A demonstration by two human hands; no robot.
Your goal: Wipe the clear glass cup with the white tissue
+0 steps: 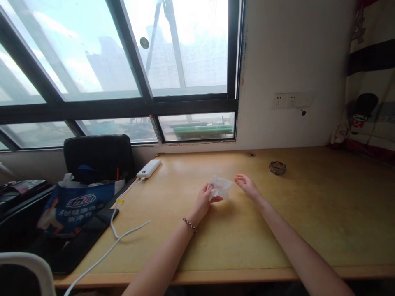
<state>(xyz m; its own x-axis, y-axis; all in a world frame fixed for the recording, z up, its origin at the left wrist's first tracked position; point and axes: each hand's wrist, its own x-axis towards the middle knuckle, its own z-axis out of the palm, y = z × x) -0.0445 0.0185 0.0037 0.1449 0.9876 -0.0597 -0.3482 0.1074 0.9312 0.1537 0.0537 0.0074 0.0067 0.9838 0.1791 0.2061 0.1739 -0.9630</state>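
My left hand [206,201] is closed around the left side of a thin white tissue [220,187], holding it above the wooden table. The tissue is partly unfolded and wrinkled, and its right corner stretches toward my right hand [246,185]. The fingers of my right hand are bent together in a pinch at that corner, though the contact point is small and hard to make out. A chain bracelet [189,225] circles my left wrist.
A glass ashtray-like dish [277,167] stands at the table's back right. On the left lie a white power bank [149,169] and its white cable [115,242]. A blue bag [77,209] and a black chair [98,154] are beyond the table's left edge [92,263].
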